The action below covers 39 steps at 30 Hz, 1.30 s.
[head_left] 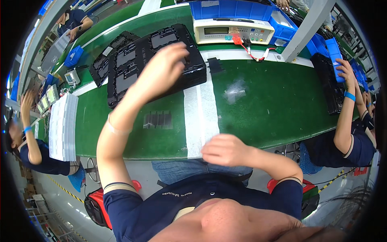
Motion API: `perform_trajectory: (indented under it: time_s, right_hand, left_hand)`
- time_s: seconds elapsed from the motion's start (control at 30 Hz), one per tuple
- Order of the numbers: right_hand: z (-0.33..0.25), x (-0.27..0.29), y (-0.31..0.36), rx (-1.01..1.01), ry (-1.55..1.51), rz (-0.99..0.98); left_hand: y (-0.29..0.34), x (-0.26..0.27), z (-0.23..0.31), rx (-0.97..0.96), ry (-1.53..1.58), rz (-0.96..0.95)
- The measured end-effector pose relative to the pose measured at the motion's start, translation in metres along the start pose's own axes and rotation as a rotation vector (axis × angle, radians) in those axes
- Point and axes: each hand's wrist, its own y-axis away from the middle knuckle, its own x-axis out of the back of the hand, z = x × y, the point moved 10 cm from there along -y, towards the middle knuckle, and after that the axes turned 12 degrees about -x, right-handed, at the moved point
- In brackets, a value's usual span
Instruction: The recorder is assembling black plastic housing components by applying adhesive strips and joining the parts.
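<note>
My left hand (163, 70) is over the right part of a stack of black moulded trays (141, 54) with flat grey rectangular pieces in their pockets. Its fingers are bent, with a gap between them and the thumb, and nothing shows in it. At the near table edge, my right hand (225, 150) is closed above a white strip (199, 117). The curled fingers hide whatever may be in it.
Behind stands a white bench meter (234, 32) with red and black leads, below blue bins (231, 10). A white paper stack (64, 127) lies left. Black tape strips (158, 119) and clear tape (236, 91) stick to the green table (266, 113). Other people work on both sides.
</note>
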Motion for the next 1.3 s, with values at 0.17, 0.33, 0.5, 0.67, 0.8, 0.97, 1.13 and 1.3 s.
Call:
perform_trajectory:
  time_s: [0.17, 0.33, 0.5, 0.67, 0.8, 0.97, 1.13, 1.3]
  right_hand:
    - [0.049, 0.062, -0.056, -0.117, -0.128, 0.336]
    - [0.094, 0.048, -0.081, -0.293, -0.412, 0.224]
    - [0.114, 0.020, -0.067, -0.477, -0.714, 0.119]
    - [0.102, -0.001, -0.068, -0.511, -0.615, -0.002]
    - [0.099, -0.002, -0.065, -0.506, -0.628, -0.085]
    - [0.102, -0.005, -0.061, -0.497, -0.759, -0.208]
    - [0.143, 0.018, -0.050, -0.610, -0.671, -0.154]
    - [0.206, 0.067, -0.011, -0.902, 0.032, -0.071]
  left_hand:
    - [0.048, -0.040, 0.068, 0.235, 0.906, -0.224]
    - [0.093, -0.069, 0.024, 0.593, 1.306, 0.092]
    - [0.097, -0.081, 0.034, 0.619, 1.346, 0.076]
    - [0.099, -0.090, 0.053, 0.586, 1.342, 0.064]
    - [0.095, -0.085, 0.061, 0.489, 1.277, -0.024]
    - [0.097, -0.090, 0.062, 0.519, 1.307, -0.078]
    - [0.110, -0.097, 0.049, 0.680, 1.177, -0.019]
    - [0.087, -0.067, 0.060, 0.267, 0.495, -0.008]
